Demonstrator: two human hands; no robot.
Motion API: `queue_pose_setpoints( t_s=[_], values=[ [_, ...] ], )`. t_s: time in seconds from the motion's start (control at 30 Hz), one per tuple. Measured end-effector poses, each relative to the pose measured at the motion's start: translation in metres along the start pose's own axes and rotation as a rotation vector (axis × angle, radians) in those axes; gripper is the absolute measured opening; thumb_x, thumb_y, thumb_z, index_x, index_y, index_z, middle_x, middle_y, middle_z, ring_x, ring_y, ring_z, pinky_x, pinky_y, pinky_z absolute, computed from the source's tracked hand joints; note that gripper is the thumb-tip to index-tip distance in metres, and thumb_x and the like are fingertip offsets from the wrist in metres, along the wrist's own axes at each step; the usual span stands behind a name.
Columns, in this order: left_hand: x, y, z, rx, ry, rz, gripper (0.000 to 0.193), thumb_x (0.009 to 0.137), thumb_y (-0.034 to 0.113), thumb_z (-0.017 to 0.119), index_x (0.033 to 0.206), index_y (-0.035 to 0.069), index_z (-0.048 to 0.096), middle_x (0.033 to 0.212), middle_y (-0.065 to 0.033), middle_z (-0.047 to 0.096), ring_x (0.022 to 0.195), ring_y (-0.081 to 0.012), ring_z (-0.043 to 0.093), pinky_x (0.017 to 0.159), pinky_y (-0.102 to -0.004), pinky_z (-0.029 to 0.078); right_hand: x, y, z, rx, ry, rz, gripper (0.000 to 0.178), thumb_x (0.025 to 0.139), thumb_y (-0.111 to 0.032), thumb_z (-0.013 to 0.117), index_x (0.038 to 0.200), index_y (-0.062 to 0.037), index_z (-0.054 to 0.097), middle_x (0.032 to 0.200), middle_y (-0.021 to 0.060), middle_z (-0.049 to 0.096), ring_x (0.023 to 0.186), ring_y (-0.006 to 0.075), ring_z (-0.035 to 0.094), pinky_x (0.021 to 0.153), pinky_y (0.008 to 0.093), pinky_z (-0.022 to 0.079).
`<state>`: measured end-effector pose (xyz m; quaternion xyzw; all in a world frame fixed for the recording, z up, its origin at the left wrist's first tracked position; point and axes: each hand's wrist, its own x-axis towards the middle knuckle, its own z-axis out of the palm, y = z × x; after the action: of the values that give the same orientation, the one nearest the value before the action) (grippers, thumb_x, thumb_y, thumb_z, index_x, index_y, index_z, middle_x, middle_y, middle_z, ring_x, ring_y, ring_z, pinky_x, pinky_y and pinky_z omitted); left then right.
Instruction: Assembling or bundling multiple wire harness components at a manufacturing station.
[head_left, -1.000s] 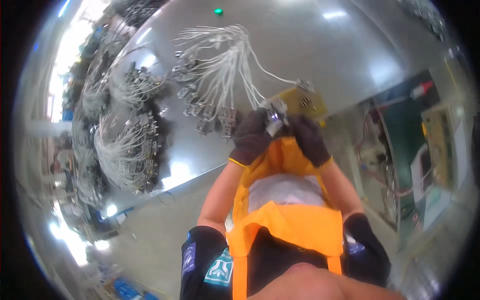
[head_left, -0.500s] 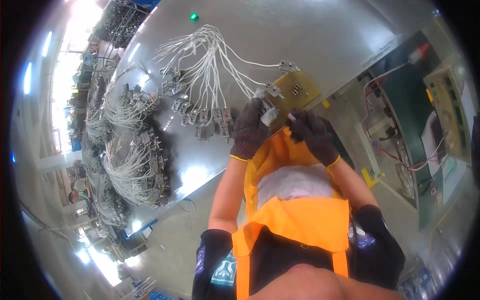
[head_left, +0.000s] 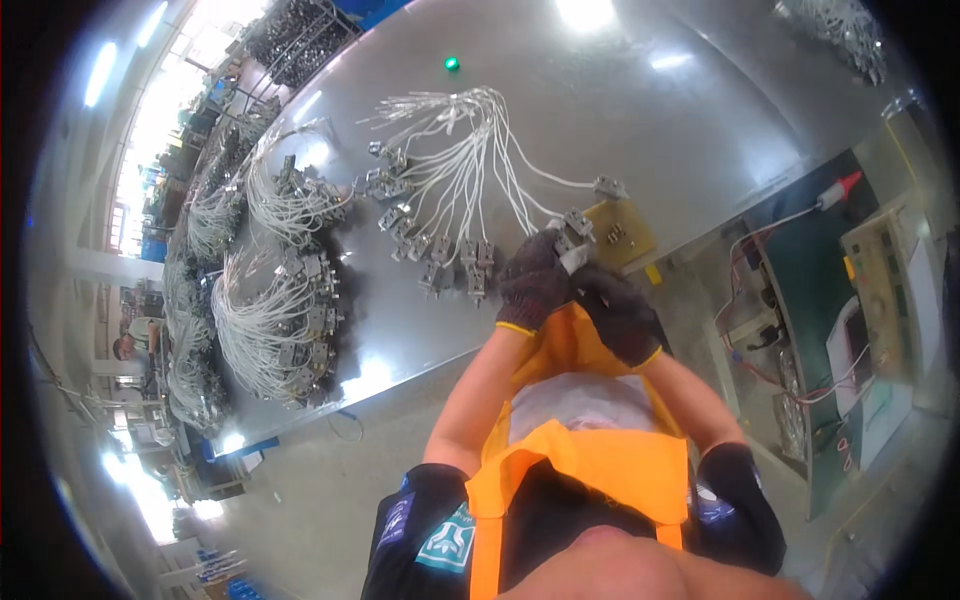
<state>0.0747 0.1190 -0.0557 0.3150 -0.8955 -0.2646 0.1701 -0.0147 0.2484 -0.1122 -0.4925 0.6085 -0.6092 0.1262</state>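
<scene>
Both hands wear dark knitted gloves and meet at the edge of a shiny metal table [head_left: 640, 120]. My left hand [head_left: 532, 285] grips a small grey connector block [head_left: 572, 232] on a white wire. My right hand [head_left: 615, 310] pinches the same piece from the right, a pale bit showing between the fingers. The wire runs into a fanned bundle of white wires with grey connectors [head_left: 450, 200] lying just left of my hands. A yellow circuit board [head_left: 620, 232] lies on the table right behind my hands. I wear an orange vest.
Several more bundles of white wires with connectors [head_left: 270, 300] are heaped along the table's left side. A green light [head_left: 452, 64] glows at the far end. To the right stands a green bench with test equipment [head_left: 880, 270] and red and white cables. Another person [head_left: 125, 348] sits far left.
The view has shifted, so my hands appear lower and nearer. They stay closed together on the connector at the table edge, beside the yellow board.
</scene>
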Motion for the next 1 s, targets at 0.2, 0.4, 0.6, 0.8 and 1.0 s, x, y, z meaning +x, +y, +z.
queue_pose_setpoints(
  t_s=[0.2,0.4,0.6,0.8,1.0],
  values=[
    [-0.013,0.009,-0.005,-0.418,0.039,-0.099,0.046,0.078,0.024,0.075,0.115,0.001,0.060,0.090,-0.0155,0.064,0.086,-0.0341,0.062,0.080,-0.0427,0.050,-0.012,-0.007,0.013,1.482,0.078,1.105,0.020,0.097,-0.032,0.054,0.095,-0.0134,0.062,0.073,0.0014,0.061,0.042,0.0077,0.042,0.037,0.0219,0.033],
    [-0.029,-0.038,0.011,-0.470,0.034,0.045,0.054,0.084,0.015,0.071,0.130,-0.001,0.048,0.106,-0.0138,0.062,0.095,-0.0230,0.062,0.078,-0.0351,0.052,-0.018,-0.018,0.010,1.509,0.013,0.964,0.024,0.099,-0.030,0.051,0.105,-0.0104,0.062,0.085,0.0028,0.063,0.062,0.0143,0.056,0.055,0.0289,0.048],
    [-0.013,-0.003,-0.009,-1.115,-0.043,-0.168,0.048,0.089,0.008,0.064,0.133,-0.001,0.047,0.115,-0.0070,0.059,0.101,-0.0147,0.058,0.085,-0.0293,0.049,0.032,0.007,-0.021,-0.203,0.101,-0.109,0.017,0.095,-0.011,0.054,0.110,-0.0042,0.059,0.098,0.0171,0.064,0.086,0.0356,0.062,0.074,0.0377,0.051],
    [-0.004,-0.022,0.025,-0.294,0.099,0.111,0.058,0.084,0.025,0.072,0.132,0.000,0.051,0.118,-0.0206,0.061,0.106,-0.0337,0.061,0.090,-0.0389,0.048,0.005,0.014,-0.030,0.783,0.212,0.728,0.016,0.097,-0.016,0.056,0.107,-0.0052,0.062,0.103,0.0093,0.066,0.086,0.0178,0.066,0.072,0.0287,0.052],
    [-0.007,-0.020,0.022,-0.341,0.007,-0.048,0.059,0.085,0.016,0.072,0.135,-0.005,0.047,0.134,-0.0184,0.054,0.123,-0.0244,0.053,0.104,-0.0346,0.041,-0.014,-0.032,-0.016,0.474,0.112,0.658,0.023,0.098,-0.015,0.056,0.115,-0.0019,0.062,0.090,0.0077,0.069,0.076,0.0127,0.065,0.066,0.0282,0.053]
  ],
)
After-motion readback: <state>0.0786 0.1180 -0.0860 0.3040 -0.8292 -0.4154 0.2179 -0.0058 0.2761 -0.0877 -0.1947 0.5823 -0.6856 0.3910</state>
